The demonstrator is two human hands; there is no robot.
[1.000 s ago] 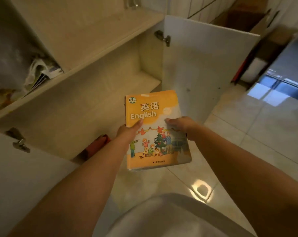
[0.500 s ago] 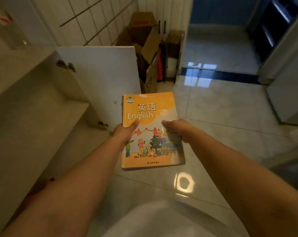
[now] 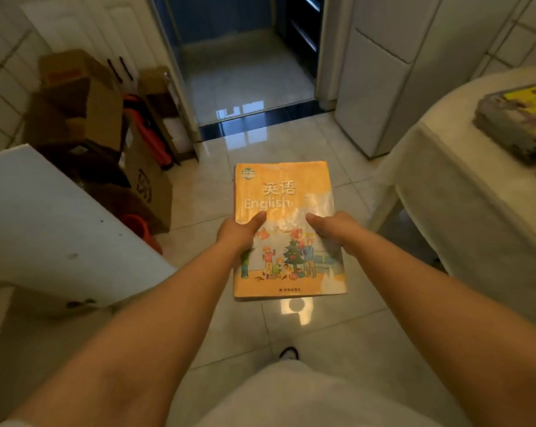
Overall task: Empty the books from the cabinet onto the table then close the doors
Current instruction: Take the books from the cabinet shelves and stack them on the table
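An orange English textbook point(image 3: 286, 192) with a Christmas-tree picture is held flat in front of me above the tiled floor. My left hand point(image 3: 237, 234) grips its left edge with the thumb on the cover. My right hand point(image 3: 334, 226) grips its right edge the same way. The white cabinet door point(image 3: 45, 223) stands open at the left; the cabinet's inside is out of view. A table with a cream cloth point(image 3: 463, 186) stands at the right, and a stack of books point(image 3: 516, 118) lies on it, topped by a yellow cover.
Cardboard boxes point(image 3: 85, 97) and red items are piled against the tiled wall at the back left. A dark doorway point(image 3: 245, 72) opens straight ahead. A white fridge-like unit point(image 3: 392, 72) stands beside the table. My shoe tip point(image 3: 288, 352) shows on the glossy floor.
The view has swung right, away from the cabinet shelves toward the table. The book stays held in both hands. The table and its stack of books have come into view.
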